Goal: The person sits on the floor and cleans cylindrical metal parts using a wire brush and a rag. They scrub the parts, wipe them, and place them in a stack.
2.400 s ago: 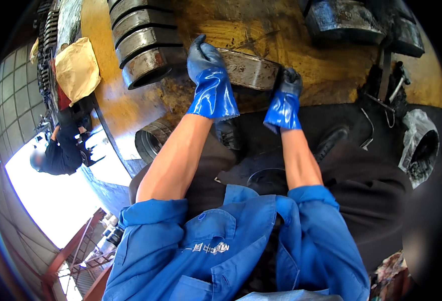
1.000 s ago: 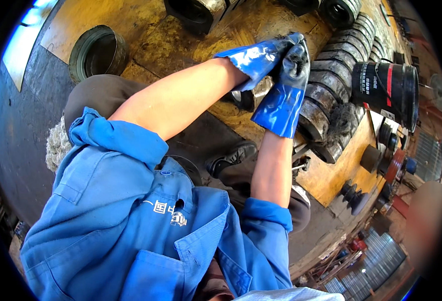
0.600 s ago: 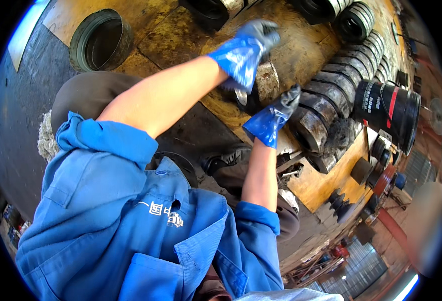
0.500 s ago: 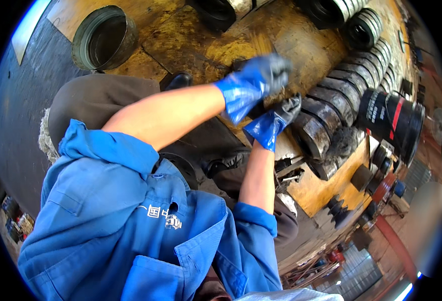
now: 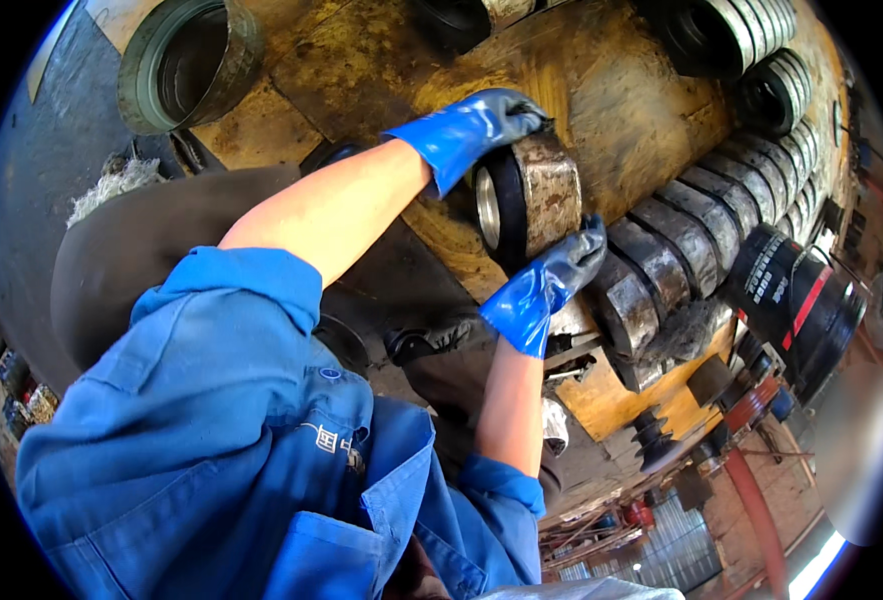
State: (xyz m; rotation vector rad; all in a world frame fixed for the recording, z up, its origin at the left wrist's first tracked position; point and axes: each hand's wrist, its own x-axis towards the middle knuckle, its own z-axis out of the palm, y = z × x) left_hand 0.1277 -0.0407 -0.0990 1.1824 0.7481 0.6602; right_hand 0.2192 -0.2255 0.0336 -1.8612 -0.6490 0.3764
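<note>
A thick, rusty faceted metal ring [image 5: 551,193], with a black collar and a shiny bore on its left side, stands on edge between my hands. My left hand [image 5: 506,115], in a blue-cuffed glove with a dark grey palm, is closed over the ring's far upper edge. On the near right edge, my right hand [image 5: 569,262], gloved alike, presses against it with its fingers together. The right fingertips lie between this ring and the nearest ring of a long row [image 5: 666,250] of similar faceted rings at the right.
A wide, open-ended metal cylinder [image 5: 236,65] stands far left on the stained yellow-brown floor [image 5: 361,60]. Right of the row is a black bucket [image 5: 786,300] with a red stripe. A dark fibrous wad [image 5: 686,330] sits by the row's near end. More rings [image 5: 706,35] lie at the back.
The faceted ring now shows between my hands, where a blurred left hand was before. My left hand has moved slightly left and away; my right hand is slightly nearer. The view has shifted.
</note>
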